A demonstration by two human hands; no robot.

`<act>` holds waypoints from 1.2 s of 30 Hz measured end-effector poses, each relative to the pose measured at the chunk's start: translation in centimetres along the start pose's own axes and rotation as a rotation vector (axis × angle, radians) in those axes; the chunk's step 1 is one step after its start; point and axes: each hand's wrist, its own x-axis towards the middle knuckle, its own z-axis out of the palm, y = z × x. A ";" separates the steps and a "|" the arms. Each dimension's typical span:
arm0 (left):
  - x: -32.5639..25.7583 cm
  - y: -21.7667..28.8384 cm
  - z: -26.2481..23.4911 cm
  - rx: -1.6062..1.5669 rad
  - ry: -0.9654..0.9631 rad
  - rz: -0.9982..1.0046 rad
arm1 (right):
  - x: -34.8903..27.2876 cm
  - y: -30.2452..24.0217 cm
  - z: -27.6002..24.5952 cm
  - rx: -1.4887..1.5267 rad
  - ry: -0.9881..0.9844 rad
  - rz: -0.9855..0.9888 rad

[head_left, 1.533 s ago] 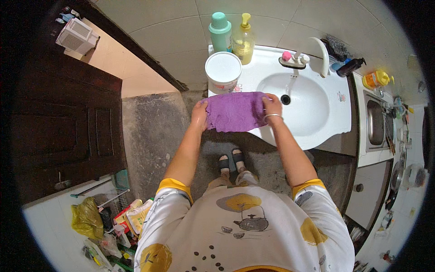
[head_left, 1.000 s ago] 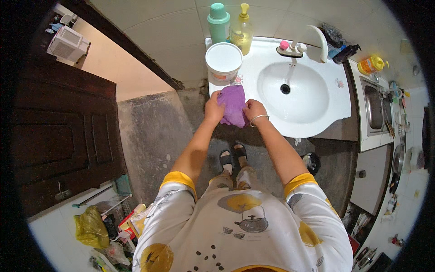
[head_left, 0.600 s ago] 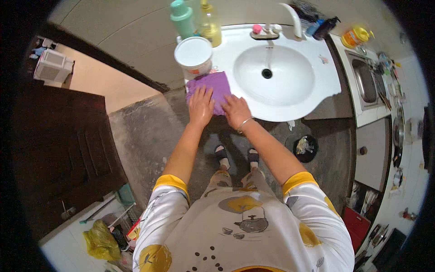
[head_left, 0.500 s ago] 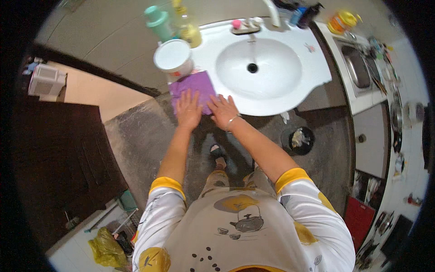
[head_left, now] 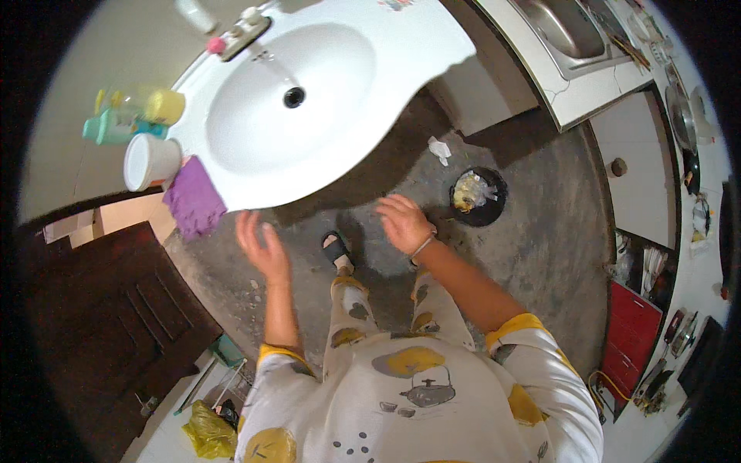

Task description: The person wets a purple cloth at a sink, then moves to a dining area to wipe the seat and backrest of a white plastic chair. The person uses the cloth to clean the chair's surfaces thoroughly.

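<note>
A purple cloth (head_left: 194, 198) lies on the left end of the white washbasin (head_left: 386, 100), part of it hanging over the front edge. Just right of the cloth, below the basin's rim, my left hand (head_left: 264, 248) is in the air with its fingers apart, touching nothing. My right hand (head_left: 404, 224), a bracelet at its wrist, hovers over the floor farther right. Its fingers are stretched out and hold nothing. Beside the cloth stands a white tub (head_left: 148, 162) with a lid.
Behind the tub are a green bottle (head_left: 116, 127) and a yellow liquid bottle (head_left: 164, 106). A tap (head_left: 245, 32) tops the basin. On the floor at right is a black bin (head_left: 478, 199) with rubbish, near a crumpled white scrap (head_left: 439, 150). A counter (head_left: 575, 96) with a steel sink stands far right.
Both hands have come off the purple cloth and moved back from it, the right one farther to the right. The view has turned and shifted right, and the cloth stays on the basin.
</note>
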 end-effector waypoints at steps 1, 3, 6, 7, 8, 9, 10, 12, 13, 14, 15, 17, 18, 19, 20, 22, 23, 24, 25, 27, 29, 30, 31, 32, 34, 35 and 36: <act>-1.2 2.4 2.5 -0.077 -0.071 0.029 | -1.1 2.8 -0.9 -0.030 0.034 0.039; -4.0 6.8 6.6 -0.166 -0.217 0.042 | -3.5 7.1 -2.8 -0.062 0.073 0.099; -5.4 9.4 11.6 -0.242 -0.295 0.004 | -3.9 14.0 -4.3 -0.093 0.122 0.153; -5.6 9.6 12.5 -0.281 -0.297 -0.022 | -4.3 16.7 -4.2 -0.129 0.136 0.188; -6.1 9.6 13.6 -0.325 -0.307 -0.046 | -5.1 19.7 -4.1 -0.167 0.153 0.231; -6.6 8.8 14.5 -0.334 -0.306 -0.014 | -6.1 23.3 -3.6 -0.315 0.078 0.279; -6.9 7.7 15.5 -0.345 -0.312 -0.018 | -6.1 26.8 -3.4 -0.359 0.076 0.296; -8.6 5.4 16.6 -0.348 -0.346 -0.040 | -6.7 32.7 -2.7 -0.429 0.053 0.350; -9.6 3.8 17.4 -0.337 -0.352 -0.087 | -6.0 34.7 -2.5 -0.530 -0.012 0.399; -10.5 2.4 18.4 -0.325 -0.358 -0.135 | -5.7 37.8 -1.6 -0.532 -0.047 0.456; -11.2 1.0 19.4 -0.349 -0.376 -0.152 | -5.3 40.7 -0.6 -0.530 -0.085 0.511; -12.3 -1.6 22.1 -0.396 -0.412 -0.190 | -4.5 45.6 1.5 -0.550 -0.231 0.602; -13.1 -3.4 23.5 -0.399 -0.502 -0.219 | -3.1 47.0 2.4 -0.577 -0.342 0.628; -14.0 -5.4 25.2 -0.401 -0.595 -0.248 | -1.9 48.0 3.5 -0.602 -0.454 0.654; -14.6 -6.9 27.4 -0.407 -0.688 -0.278 | -1.4 49.4 4.8 -0.651 -0.493 0.666; -13.7 -4.7 31.6 -0.487 -0.952 -0.289 | -0.2 51.0 8.1 -0.748 -0.579 0.676; -13.5 -3.5 34.6 -0.519 -1.093 -0.289 | 0.9 51.7 9.1 -0.712 -0.652 0.769; -14.0 -3.3 37.9 -0.570 -1.100 -0.194 | 2.4 52.0 9.6 -0.678 -0.730 0.852; -14.6 -3.1 41.1 -0.622 -1.106 -0.097 | 3.2 52.8 10.2 -0.643 -0.806 0.936; -16.0 -2.8 46.5 -0.654 -1.161 -0.012 | 1.6 60.2 15.4 -0.638 -0.802 1.018; -17.1 -2.5 50.2 -0.671 -1.197 0.075 | 1.1 65.2 18.8 -0.619 -0.800 1.066; -17.3 -2.2 51.4 -0.674 -1.221 0.123 | 1.1 66.3 19.3 -0.597 -0.803 1.080; -17.7 -2.1 52.4 -0.672 -1.222 0.119 | 1.4 67.2 19.9 -0.575 -0.803 1.094; -18.1 -1.8 52.7 -0.671 -1.224 0.111 | 1.6 67.3 19.8 -0.572 -0.859 1.071; -17.9 -1.9 53.3 -0.668 -1.216 0.072 | 1.7 67.4 18.6 -0.527 -0.839 1.016; -18.3 -1.8 54.1 -0.697 -1.254 0.046 | -1.1 69.7 18.2 -0.481 -0.761 1.036; -18.1 -2.0 53.5 -0.684 -1.205 -0.024 | 1.5 66.4 16.5 -0.458 -0.729 1.057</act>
